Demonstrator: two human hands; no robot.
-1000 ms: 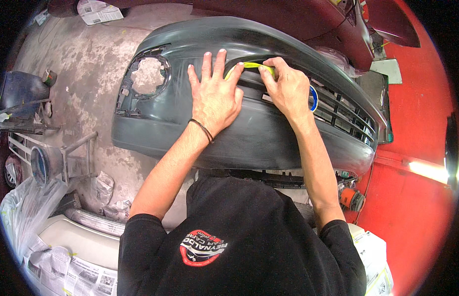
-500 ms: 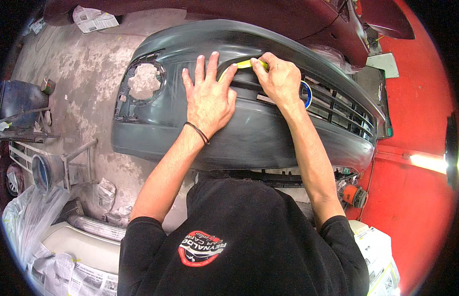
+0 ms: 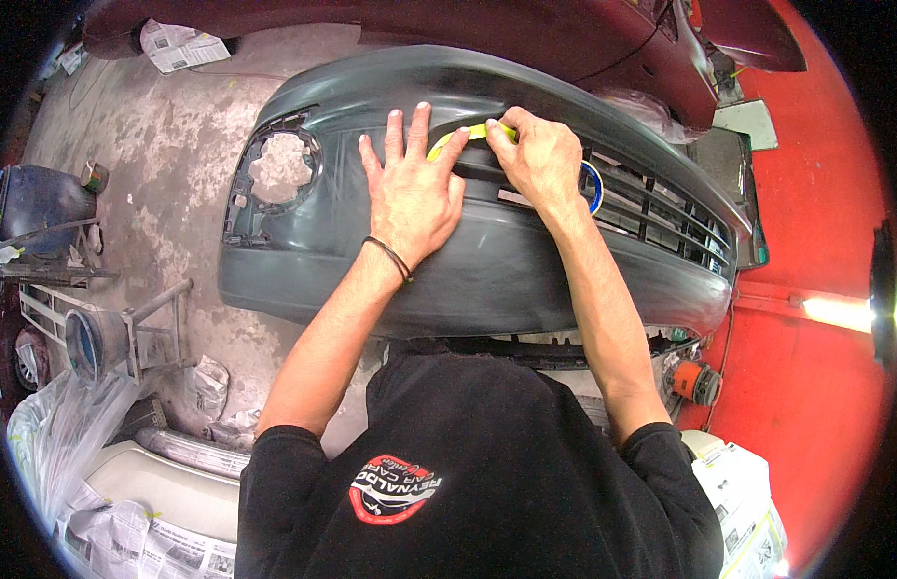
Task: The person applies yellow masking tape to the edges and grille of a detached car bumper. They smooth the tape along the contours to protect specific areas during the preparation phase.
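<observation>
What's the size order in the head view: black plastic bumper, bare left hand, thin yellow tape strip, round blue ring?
1. Black plastic bumper
2. Left hand
3. Yellow tape strip and blue ring, unranked: both partly covered, too alike in size.

Ahead of left hand (image 3: 410,198) and right hand (image 3: 545,159), maroon car (image 3: 564,58) is sitting; newspaper (image 3: 185,45) is showing near its left end. Left of left hand, blotchy floor (image 3: 178,183) is showing; farther left, blue bin (image 3: 45,207) is standing. Back-left of left hand, metal frame (image 3: 157,326) is standing near bucket (image 3: 84,344); clear plastic (image 3: 74,410) is lying crumpled. Right of right hand, white board (image 3: 749,124) is lying, light (image 3: 839,313) is glowing. Back-right, orange cylinder (image 3: 694,382) is sitting.
</observation>
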